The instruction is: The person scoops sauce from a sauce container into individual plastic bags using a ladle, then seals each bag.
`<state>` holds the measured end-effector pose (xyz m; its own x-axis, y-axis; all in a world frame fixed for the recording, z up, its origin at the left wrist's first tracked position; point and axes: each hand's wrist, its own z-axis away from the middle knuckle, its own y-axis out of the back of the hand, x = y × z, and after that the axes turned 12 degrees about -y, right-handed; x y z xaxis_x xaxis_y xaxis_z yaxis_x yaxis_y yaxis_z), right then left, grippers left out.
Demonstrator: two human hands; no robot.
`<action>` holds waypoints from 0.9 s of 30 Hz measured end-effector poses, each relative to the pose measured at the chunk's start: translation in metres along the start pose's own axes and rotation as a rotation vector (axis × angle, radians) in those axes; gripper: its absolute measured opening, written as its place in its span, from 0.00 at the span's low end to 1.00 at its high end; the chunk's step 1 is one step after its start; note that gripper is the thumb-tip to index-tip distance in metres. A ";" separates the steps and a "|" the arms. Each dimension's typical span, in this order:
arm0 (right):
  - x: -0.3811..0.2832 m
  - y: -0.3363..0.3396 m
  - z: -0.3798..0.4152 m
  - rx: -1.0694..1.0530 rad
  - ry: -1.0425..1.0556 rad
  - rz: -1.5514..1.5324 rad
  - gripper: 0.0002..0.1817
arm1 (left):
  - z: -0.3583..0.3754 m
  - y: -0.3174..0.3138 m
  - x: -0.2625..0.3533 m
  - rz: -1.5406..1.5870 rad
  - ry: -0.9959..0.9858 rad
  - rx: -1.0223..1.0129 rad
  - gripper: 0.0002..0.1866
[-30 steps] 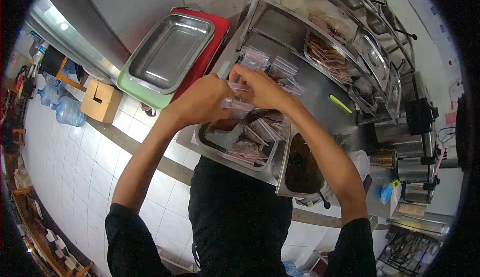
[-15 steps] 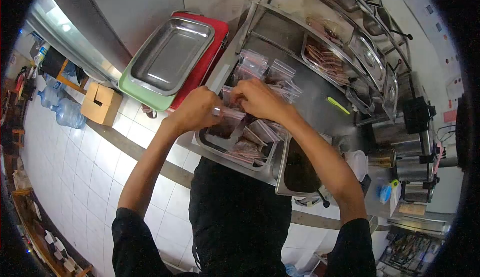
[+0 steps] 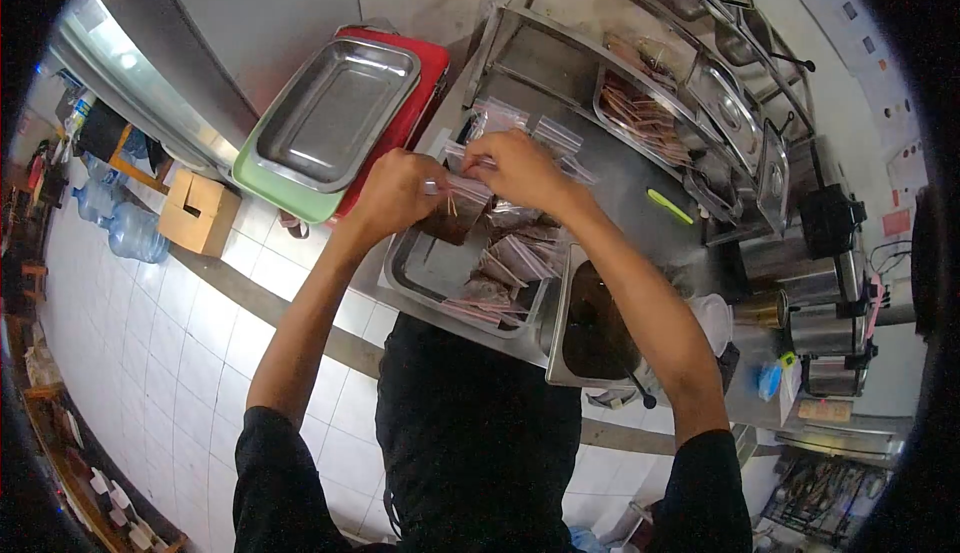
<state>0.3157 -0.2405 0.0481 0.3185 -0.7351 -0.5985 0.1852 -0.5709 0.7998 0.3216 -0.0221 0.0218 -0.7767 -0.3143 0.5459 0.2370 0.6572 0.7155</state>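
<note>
My left hand is closed on the top edge of a small clear zip bag with dark brown contents. My right hand pinches the other side of that bag's top strip. Below the hands a steel tray holds several filled bags with pink strips. More clear bags lie on the steel counter just beyond my right hand. To the right of the tray, a deep steel pan contains dark sauce and a ladle handle, partly beneath my right forearm.
An empty steel tray rests on green and red trays at the left. Behind stands a steel rack with a tray of packets. A yellow-green knife lies on the counter. Pots stand at the right.
The bag between my hands has risen slightly and shows more of its dark contents. Both hands have shifted a little up and left in view.
</note>
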 end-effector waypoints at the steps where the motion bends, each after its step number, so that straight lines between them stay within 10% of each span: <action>1: -0.005 0.003 0.006 0.044 -0.012 0.028 0.06 | 0.002 0.001 0.001 -0.001 -0.002 -0.002 0.07; 10: -0.114 0.046 0.097 0.189 -0.174 -0.066 0.11 | 0.030 0.027 0.062 -0.061 0.030 0.436 0.10; 12: -0.150 0.037 0.137 0.137 0.001 -0.121 0.13 | 0.046 0.035 0.105 0.756 0.699 0.744 0.12; 16: -0.188 -0.021 0.203 0.119 0.090 -0.003 0.15 | 0.087 0.018 0.183 1.381 0.825 0.890 0.10; 27: -0.161 -0.118 0.297 -0.203 -0.387 -0.614 0.09 | 0.219 -0.091 0.224 1.600 1.528 0.953 0.21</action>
<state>-0.0339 -0.1637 0.0364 -0.2401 -0.4038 -0.8828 0.4036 -0.8686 0.2875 -0.0018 -0.0025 -0.0165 0.5547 0.7504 0.3594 -0.5876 0.6591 -0.4694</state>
